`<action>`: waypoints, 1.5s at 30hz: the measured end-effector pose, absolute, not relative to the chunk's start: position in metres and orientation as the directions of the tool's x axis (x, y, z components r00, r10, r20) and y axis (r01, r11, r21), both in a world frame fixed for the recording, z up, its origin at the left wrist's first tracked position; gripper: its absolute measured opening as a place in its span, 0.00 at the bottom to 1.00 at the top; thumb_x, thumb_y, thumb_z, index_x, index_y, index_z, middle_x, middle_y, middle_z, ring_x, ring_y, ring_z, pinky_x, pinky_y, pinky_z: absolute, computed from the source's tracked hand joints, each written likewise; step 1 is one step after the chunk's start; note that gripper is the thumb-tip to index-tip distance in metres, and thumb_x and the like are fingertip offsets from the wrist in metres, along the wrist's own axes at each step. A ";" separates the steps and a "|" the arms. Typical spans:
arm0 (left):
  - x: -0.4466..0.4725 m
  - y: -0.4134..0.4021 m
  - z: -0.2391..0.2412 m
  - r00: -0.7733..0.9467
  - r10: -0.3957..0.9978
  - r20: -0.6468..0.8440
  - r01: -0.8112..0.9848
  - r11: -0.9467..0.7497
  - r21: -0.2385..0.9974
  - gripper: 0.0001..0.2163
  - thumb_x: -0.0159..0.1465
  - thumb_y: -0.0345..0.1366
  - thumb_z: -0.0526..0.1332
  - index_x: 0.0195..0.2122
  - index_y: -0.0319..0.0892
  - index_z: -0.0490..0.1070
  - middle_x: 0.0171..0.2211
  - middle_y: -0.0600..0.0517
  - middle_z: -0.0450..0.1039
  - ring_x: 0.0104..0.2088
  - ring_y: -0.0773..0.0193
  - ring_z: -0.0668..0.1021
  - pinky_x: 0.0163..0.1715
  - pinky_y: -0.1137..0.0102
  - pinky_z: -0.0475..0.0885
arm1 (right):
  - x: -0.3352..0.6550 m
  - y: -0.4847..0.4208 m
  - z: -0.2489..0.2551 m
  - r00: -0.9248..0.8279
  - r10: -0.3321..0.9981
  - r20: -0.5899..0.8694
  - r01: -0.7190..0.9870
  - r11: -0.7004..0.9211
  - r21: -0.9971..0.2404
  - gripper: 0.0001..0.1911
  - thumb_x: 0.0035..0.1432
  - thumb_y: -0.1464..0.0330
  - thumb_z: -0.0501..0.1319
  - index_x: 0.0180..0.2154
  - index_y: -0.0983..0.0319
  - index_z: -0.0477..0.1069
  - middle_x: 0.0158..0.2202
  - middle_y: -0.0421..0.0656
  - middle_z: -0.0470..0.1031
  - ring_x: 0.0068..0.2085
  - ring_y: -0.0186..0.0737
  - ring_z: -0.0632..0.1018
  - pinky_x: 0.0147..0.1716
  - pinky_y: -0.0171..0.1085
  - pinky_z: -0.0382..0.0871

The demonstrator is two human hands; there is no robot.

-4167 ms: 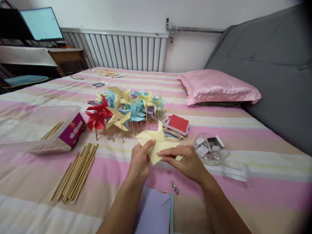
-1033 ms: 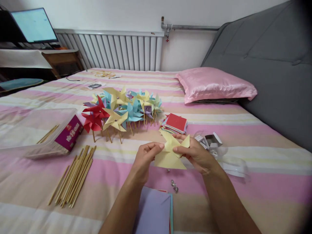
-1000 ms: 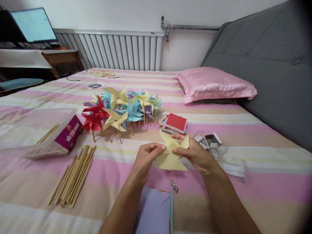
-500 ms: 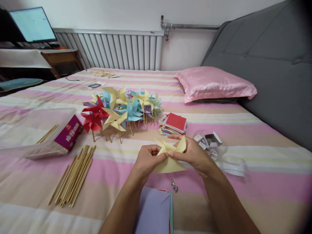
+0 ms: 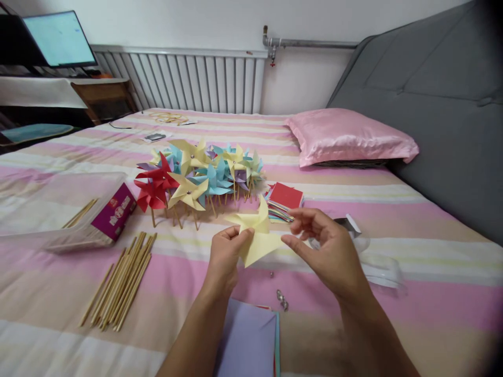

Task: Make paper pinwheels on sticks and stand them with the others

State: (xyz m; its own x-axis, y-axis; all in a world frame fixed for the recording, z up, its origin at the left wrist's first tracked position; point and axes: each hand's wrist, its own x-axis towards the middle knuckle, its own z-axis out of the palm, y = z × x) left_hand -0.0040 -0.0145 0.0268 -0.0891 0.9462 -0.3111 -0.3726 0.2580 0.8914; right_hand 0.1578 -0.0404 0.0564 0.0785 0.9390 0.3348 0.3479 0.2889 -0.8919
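My left hand pinches a folded yellow paper pinwheel above the striped bed. Its flaps stick up and to the right. My right hand hovers just right of the paper, fingers curled and apart, thumb tip close to one flap, holding nothing I can see. A few small metal pins lie on the sheet below the paper. A purple sheet stack sits nearest me between my forearms.
A cluster of finished pinwheels on sticks stands behind. Wooden sticks lie at the left beside a clear box with a purple label. A stack of coloured paper squares, a clear container and a pink pillow are to the right.
My right hand has let go of the yellow paper and drawn slightly right. The paper, held between both hands half a second ago, now rests in my left hand only and has spread open.
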 end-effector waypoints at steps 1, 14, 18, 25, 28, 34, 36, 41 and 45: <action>-0.005 -0.014 0.027 -0.106 0.943 -0.315 -0.393 0.251 0.885 0.10 0.41 0.35 0.69 0.22 0.35 0.73 0.16 0.55 0.70 0.17 0.71 0.70 0.18 0.77 0.61 | 0.157 -0.044 0.060 0.041 0.938 0.345 0.374 0.306 -0.875 0.12 0.49 0.69 0.65 0.39 0.57 0.72 0.28 0.38 0.74 0.29 0.33 0.74 0.29 0.33 0.67; -0.007 -0.016 0.031 -0.055 0.951 -0.305 -0.576 0.219 0.788 0.07 0.43 0.31 0.69 0.20 0.36 0.71 0.19 0.54 0.72 0.21 0.70 0.73 0.21 0.77 0.65 | 0.134 -0.039 0.043 -0.288 0.884 0.368 0.432 0.463 -0.774 0.12 0.52 0.73 0.64 0.38 0.55 0.78 0.31 0.37 0.81 0.26 0.31 0.76 0.28 0.31 0.68; -0.005 -0.017 0.033 -0.040 0.943 -0.331 -0.580 0.247 0.776 0.07 0.43 0.32 0.69 0.20 0.36 0.71 0.17 0.55 0.71 0.19 0.71 0.71 0.20 0.77 0.63 | 0.132 -0.037 0.041 -0.255 0.885 0.389 0.385 0.462 -0.799 0.07 0.50 0.72 0.66 0.34 0.57 0.79 0.30 0.37 0.81 0.25 0.32 0.76 0.27 0.31 0.68; -0.004 -0.018 0.036 -0.065 0.950 -0.307 -0.579 0.214 0.786 0.08 0.42 0.32 0.69 0.20 0.35 0.71 0.18 0.55 0.71 0.19 0.73 0.70 0.20 0.78 0.62 | 0.125 -0.035 0.034 -0.079 0.958 0.275 0.237 0.286 -0.928 0.05 0.49 0.65 0.67 0.28 0.60 0.78 0.27 0.41 0.79 0.25 0.34 0.76 0.24 0.31 0.69; -0.002 -0.017 0.035 -0.134 0.941 -0.311 -0.575 0.182 0.798 0.09 0.41 0.32 0.70 0.19 0.36 0.71 0.16 0.57 0.68 0.17 0.75 0.67 0.18 0.79 0.59 | 0.123 -0.034 0.030 0.038 0.966 0.255 0.247 0.238 -0.939 0.07 0.48 0.63 0.67 0.27 0.60 0.77 0.27 0.42 0.76 0.26 0.35 0.75 0.20 0.31 0.67; 0.003 -0.018 0.031 -0.209 0.943 -0.258 -0.499 0.125 0.858 0.08 0.42 0.33 0.70 0.20 0.35 0.72 0.18 0.55 0.71 0.19 0.74 0.68 0.20 0.78 0.61 | 0.120 -0.032 0.027 0.130 0.953 0.273 0.258 0.233 -0.938 0.09 0.49 0.62 0.65 0.26 0.61 0.77 0.37 0.47 0.75 0.32 0.40 0.76 0.19 0.32 0.66; 0.004 -0.018 0.030 -0.212 0.947 -0.242 -0.480 0.115 0.870 0.08 0.43 0.34 0.70 0.20 0.36 0.73 0.18 0.54 0.72 0.19 0.74 0.69 0.20 0.78 0.61 | 0.119 -0.032 0.027 0.149 0.952 0.266 0.265 0.221 -0.939 0.09 0.49 0.62 0.65 0.26 0.61 0.77 0.43 0.49 0.74 0.35 0.42 0.77 0.18 0.32 0.65; 0.006 -0.020 0.031 -0.221 0.954 -0.202 -0.443 0.086 0.892 0.07 0.43 0.34 0.69 0.20 0.37 0.74 0.17 0.55 0.72 0.19 0.73 0.69 0.20 0.78 0.61 | 0.119 -0.032 0.027 0.176 0.948 0.266 0.257 0.216 -0.942 0.09 0.50 0.62 0.64 0.28 0.61 0.77 0.47 0.50 0.72 0.41 0.46 0.76 0.19 0.31 0.65; 0.008 -0.022 0.031 -0.238 0.956 -0.173 -0.409 0.063 0.910 0.06 0.44 0.34 0.69 0.19 0.38 0.74 0.17 0.54 0.72 0.19 0.72 0.69 0.20 0.76 0.61 | 0.119 -0.032 0.027 0.198 0.944 0.265 0.266 0.208 -0.941 0.09 0.51 0.62 0.64 0.28 0.62 0.76 0.47 0.51 0.72 0.43 0.47 0.76 0.20 0.32 0.65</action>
State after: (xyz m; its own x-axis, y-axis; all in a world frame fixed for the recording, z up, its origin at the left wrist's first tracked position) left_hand 0.0079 -0.0217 0.0314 -0.2379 0.9558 -0.1730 -0.4090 0.0630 0.9103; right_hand 0.1191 -0.0318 0.0271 0.1979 0.9439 0.2646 0.2657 0.2082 -0.9413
